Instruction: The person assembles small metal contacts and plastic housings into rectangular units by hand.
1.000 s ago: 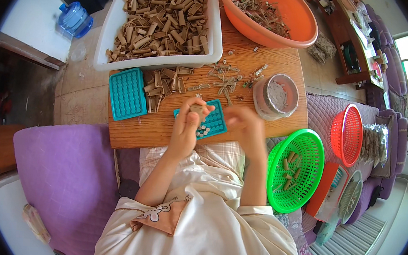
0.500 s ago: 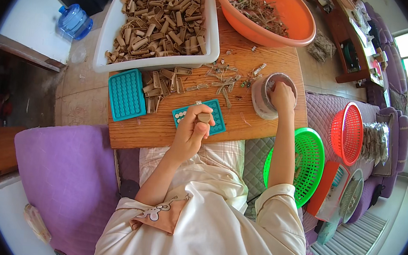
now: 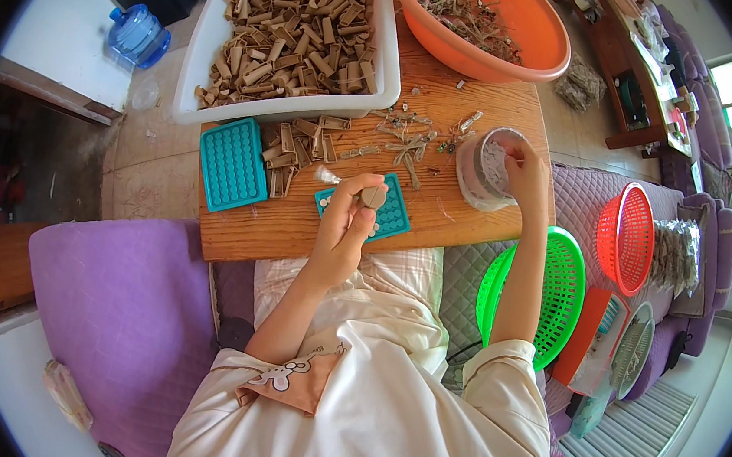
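My left hand (image 3: 341,231) is closed round a small brown cardboard tube (image 3: 373,198), its round end facing up. A shiny clear scrap (image 3: 327,175) sticks out beside that hand's fingers. Beneath lies a teal dimpled tray (image 3: 396,216) with a few white round pieces in it, partly hidden by the hand. My right hand (image 3: 527,175) is at the right rim of a pale round tub (image 3: 484,195) holding whitish matter. Its fingers are pinched together; what is between them, if anything, is too small to make out.
A second teal tray (image 3: 234,165) and loose cardboard pieces (image 3: 299,149) lie left on the wooden table (image 3: 436,222). Behind stand a white bin (image 3: 387,82) full of cardboard pieces and an orange basin (image 3: 451,57). Stringy scraps (image 3: 410,145) lie mid-table. A green basket (image 3: 565,289) stands right.
My right hand has come up out of the tub to its right rim. My left hand stays over the tray with the tube, whose round end now faces up more. The view has shifted slightly.
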`<state>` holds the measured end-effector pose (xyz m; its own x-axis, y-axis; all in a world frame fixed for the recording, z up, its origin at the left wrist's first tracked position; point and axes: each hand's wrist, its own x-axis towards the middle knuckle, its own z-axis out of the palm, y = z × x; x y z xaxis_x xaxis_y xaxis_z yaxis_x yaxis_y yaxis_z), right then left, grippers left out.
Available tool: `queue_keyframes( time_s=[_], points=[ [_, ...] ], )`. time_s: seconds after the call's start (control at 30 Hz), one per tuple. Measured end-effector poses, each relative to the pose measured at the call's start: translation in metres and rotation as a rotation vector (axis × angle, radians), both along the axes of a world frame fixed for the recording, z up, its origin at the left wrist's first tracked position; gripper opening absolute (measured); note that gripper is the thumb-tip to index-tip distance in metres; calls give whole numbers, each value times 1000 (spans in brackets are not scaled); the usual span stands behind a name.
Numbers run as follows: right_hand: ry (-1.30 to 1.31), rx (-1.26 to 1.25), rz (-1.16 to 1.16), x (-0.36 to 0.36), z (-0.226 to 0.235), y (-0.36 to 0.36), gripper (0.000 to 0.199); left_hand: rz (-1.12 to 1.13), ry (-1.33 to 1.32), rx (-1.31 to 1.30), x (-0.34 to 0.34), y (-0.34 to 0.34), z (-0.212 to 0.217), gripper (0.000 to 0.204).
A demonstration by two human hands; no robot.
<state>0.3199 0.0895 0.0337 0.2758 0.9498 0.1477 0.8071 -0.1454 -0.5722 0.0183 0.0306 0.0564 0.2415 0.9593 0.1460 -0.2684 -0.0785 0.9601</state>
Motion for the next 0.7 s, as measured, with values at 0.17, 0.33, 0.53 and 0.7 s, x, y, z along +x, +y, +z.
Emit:
queue_keyframes(
  time_s=[0.17,0.33,0.53,0.7],
  points=[
    [57,23,-70,-6,8,-4,12,-32,-122,-67,-3,1,-4,27],
    [101,43,-129,-5,7,-5,13,-24,-174,-65,-4,1,-7,24],
    [352,4,-123,3,-5,-6,10,-27,-186,-61,-8,-1,-9,23],
    [244,74,-114,3,-4,-9,9,-4,-160,-48,-10,-2,-6,23]
  ],
)
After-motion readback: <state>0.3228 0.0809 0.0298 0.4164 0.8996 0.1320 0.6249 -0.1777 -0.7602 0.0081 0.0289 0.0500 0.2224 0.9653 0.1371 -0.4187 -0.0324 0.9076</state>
